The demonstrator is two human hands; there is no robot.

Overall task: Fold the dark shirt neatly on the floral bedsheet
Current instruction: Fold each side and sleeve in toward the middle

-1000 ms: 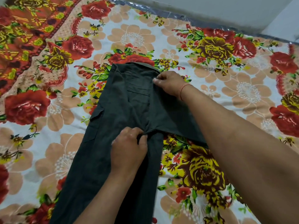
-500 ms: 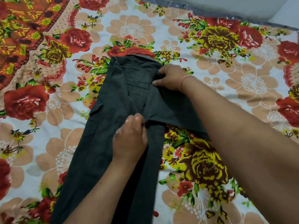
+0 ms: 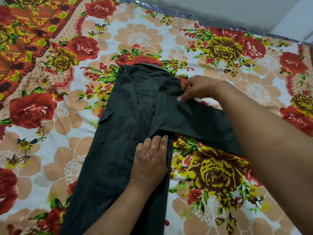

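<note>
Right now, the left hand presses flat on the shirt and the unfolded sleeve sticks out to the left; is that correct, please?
Not quite: the sleeve sticks out to the right, not the left, as the head view shows. The rest holds: the left hand presses flat on the shirt.

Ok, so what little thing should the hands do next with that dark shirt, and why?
Probably swing the sleeve over onto the body of the dark shirt. It sticks out sideways across the floral bedsheet, while the left hand lies flat, pinning the fold, and the right hand touches the shoulder.
</note>
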